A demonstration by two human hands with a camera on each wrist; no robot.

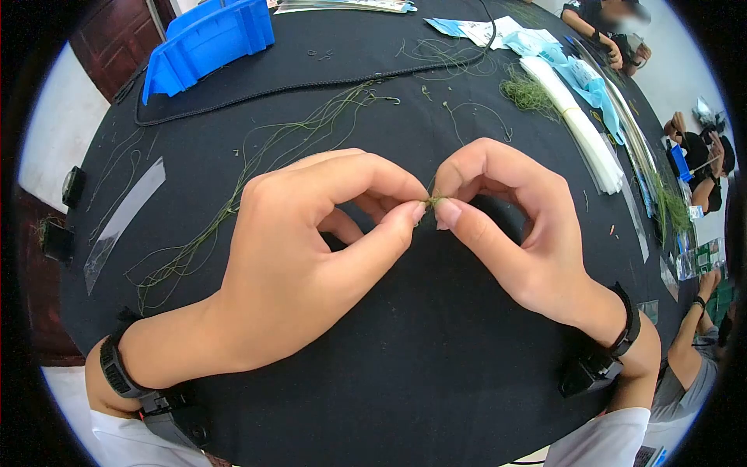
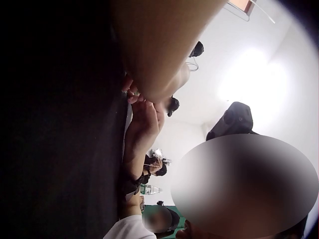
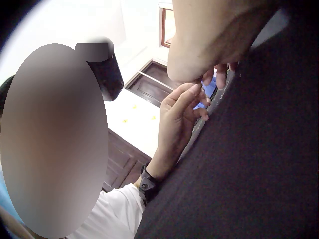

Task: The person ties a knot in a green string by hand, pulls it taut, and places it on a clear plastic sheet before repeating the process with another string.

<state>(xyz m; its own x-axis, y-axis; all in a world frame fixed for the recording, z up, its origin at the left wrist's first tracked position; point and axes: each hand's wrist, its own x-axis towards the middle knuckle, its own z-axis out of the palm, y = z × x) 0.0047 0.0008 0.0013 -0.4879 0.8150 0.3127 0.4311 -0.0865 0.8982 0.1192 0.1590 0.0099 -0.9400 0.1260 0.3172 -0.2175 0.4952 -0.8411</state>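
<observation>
Over the black tablecloth (image 1: 373, 358), both hands meet fingertip to fingertip in the head view. My left hand (image 1: 307, 241) pinches a small knotted bit of green thread (image 1: 433, 201) between thumb and index finger. From the other side, my right hand (image 1: 533, 233) pinches the same bit in the same way. Most of the bit is hidden by the fingertips. Behind the left hand, long loose green threads (image 1: 257, 167) lie spread across the cloth. Each wrist view shows the opposite hand meeting the near one, with the thread itself barely visible.
A blue bin (image 1: 210, 47) stands at the back left, with a black cord (image 1: 311, 87) running across the cloth. To the right are a green thread tangle (image 1: 531, 93), a bundle of white strips (image 1: 572, 124) and blue-white packets (image 1: 506, 33). A clear strip (image 1: 128, 218) lies left. Other people sit at the right.
</observation>
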